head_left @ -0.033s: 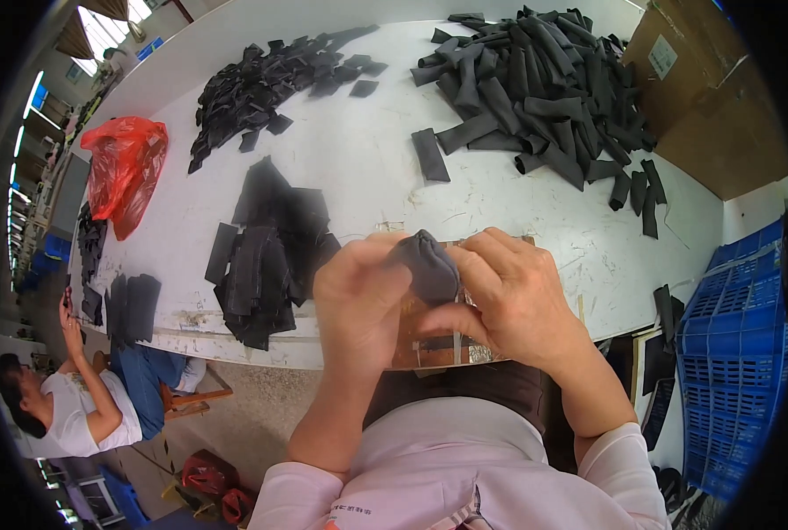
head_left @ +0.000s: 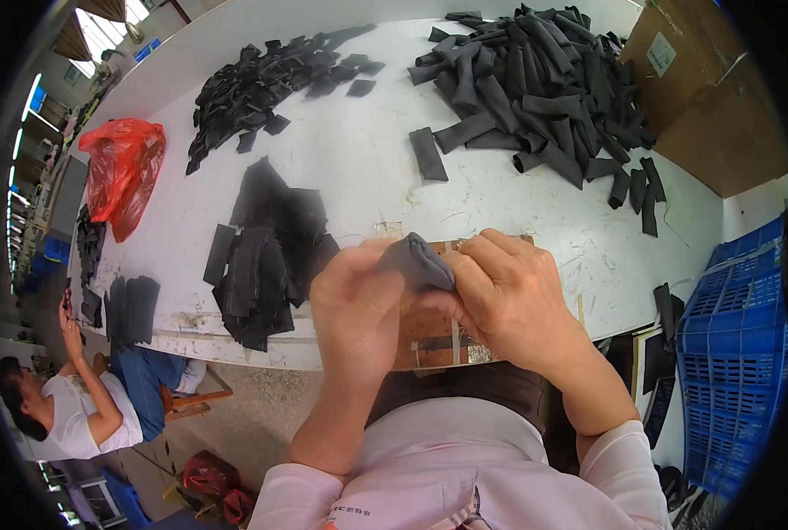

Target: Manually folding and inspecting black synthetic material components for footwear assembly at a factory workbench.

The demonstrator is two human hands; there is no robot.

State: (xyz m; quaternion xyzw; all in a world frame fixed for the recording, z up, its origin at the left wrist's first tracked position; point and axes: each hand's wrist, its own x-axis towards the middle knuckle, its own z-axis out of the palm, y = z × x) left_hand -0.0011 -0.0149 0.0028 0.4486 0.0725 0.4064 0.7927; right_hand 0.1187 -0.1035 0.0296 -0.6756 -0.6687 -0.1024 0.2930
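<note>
Both my hands hold one small dark grey fabric piece [head_left: 420, 262] just above the near edge of the white table [head_left: 367, 150]. My left hand [head_left: 358, 309] grips its left side. My right hand [head_left: 508, 300] pinches its right side, fingers curled over it. Beneath the hands a brown taped board [head_left: 429, 340] lies on the table edge. A stack of flat black fabric pieces [head_left: 266, 252] sits just left of my left hand.
A large pile of rolled black fabric tubes [head_left: 535, 84] fills the far right, and smaller black pieces [head_left: 270, 79] the far left. A red plastic bag [head_left: 122, 172] lies left. A blue crate [head_left: 734, 353] and cardboard box [head_left: 703, 88] stand right. Another person [head_left: 67, 406] sits lower left.
</note>
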